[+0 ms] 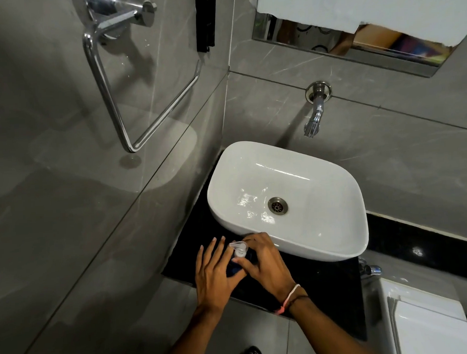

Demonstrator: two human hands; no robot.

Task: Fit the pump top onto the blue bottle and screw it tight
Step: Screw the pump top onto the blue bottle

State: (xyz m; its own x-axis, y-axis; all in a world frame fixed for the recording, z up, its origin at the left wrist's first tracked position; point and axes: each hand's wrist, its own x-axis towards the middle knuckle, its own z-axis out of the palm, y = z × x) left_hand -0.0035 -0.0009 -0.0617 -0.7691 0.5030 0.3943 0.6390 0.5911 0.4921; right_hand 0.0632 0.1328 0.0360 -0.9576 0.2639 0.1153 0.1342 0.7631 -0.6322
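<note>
A dark blue bottle (235, 268) stands on the black counter (327, 288) just left of the basin's front corner, mostly hidden between my hands. The clear plastic pump top (239, 249) sits on the bottle's neck, its spout pointing left. My right hand (264, 262) wraps over the pump collar with thumb and fingers around it. My left hand (214, 272) cups the bottle's body from the left, thumb on the front, fingers stretched out straight.
A white vessel basin (338, 241) sits on the counter to the right, with a chrome wall tap (314, 115) above it. A chrome towel ring (130, 95) hangs on the left wall. A white cistern (429, 326) stands at lower right.
</note>
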